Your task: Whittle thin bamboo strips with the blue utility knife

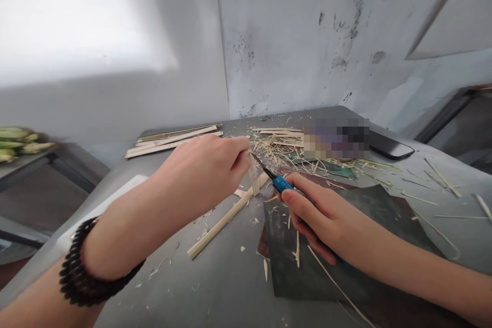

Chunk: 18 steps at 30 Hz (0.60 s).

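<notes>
My left hand (209, 164), with a dark beaded bracelet (79, 266) at the wrist, is closed on a thin pale bamboo strip (254, 177) that hangs below the fingers. My right hand (317, 210) is wrapped round the blue handle of a knife (282, 183). The dark narrow blade points up and left, its tip close to my left fingers and the strip. Beneath them a longer bamboo stick (221, 231) lies slantwise on the grey table (161, 302). My left fingertips are partly hidden behind the hand.
Several split bamboo strips (169, 141) lie at the table's back left. A heap of thin shavings (274, 149) spreads at the back middle, beside a blurred-out patch. Dark sheets (303, 271) lie under my right hand. A black flat object (388, 144) rests at the back right.
</notes>
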### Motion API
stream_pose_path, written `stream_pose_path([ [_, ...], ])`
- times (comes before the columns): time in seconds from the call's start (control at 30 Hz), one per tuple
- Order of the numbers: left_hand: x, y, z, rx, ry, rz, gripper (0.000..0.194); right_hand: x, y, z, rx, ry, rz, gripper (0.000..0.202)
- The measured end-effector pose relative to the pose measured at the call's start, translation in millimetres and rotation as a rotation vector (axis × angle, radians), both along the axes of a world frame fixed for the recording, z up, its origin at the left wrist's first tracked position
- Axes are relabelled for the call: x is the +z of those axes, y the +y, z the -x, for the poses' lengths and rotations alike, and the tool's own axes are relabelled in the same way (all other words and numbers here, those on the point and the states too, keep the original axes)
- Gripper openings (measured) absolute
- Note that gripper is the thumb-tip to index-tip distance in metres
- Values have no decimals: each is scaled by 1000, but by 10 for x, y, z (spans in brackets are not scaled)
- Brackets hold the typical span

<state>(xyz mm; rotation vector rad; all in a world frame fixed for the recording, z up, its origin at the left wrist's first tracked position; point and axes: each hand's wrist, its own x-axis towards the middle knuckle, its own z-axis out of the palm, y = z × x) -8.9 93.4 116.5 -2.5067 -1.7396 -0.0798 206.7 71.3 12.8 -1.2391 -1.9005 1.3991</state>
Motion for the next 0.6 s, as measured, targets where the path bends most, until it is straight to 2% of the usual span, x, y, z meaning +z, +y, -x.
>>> stream_pose_path([
  [0.23,-52,71,91,-18,-3,-53,28,1,55,-40,21,-154,23,46],
  [0.37,-74,93,107,-17,1,-75,29,11,98,-72,117,-162,195,50],
  [0.43,-76,90,105,6,17,-87,29,11,99,-79,129,-151,224,50],
  [0.5,-72,85,105,8,26,-87,29,12,82,-78,102,-148,177,49],
  [0.6,-61,80,103,-43,6,-80,30,28,32,-65,17,-93,20,47],
])
